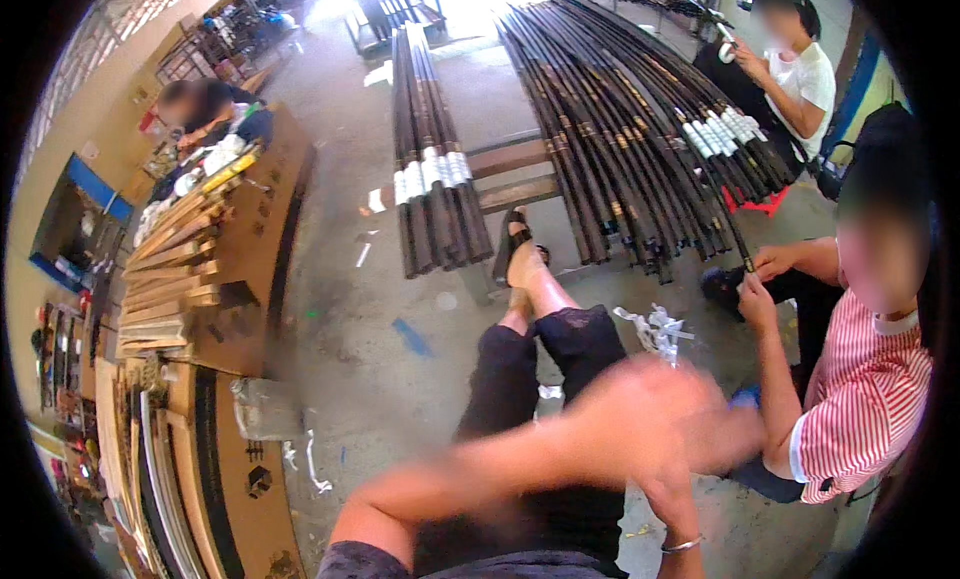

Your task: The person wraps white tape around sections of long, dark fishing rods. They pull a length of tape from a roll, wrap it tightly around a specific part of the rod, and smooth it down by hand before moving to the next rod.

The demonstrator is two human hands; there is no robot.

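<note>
My left forearm reaches across my lap to the right, and my left hand (650, 419) is a motion-blurred shape with its fingers smeared. Just below it is my right hand (662, 491), with a thin bracelet (683, 546) at the wrist. The left hand covers most of the right hand's fingers. I cannot make out anything held in either hand. Both hands are above my right thigh, beside a seated co-worker. Ahead of my feet lies a bundle of long black poles (440, 219) with white wraps near their close ends.
A wider spread of black poles (600, 129) rests on a rack to the right. A co-worker in a striped shirt (870, 379) handles one pole end; another sits behind. Cardboard boxes (255, 269) with wooden strips (170, 279) stand left. White scraps (655, 329) litter the floor.
</note>
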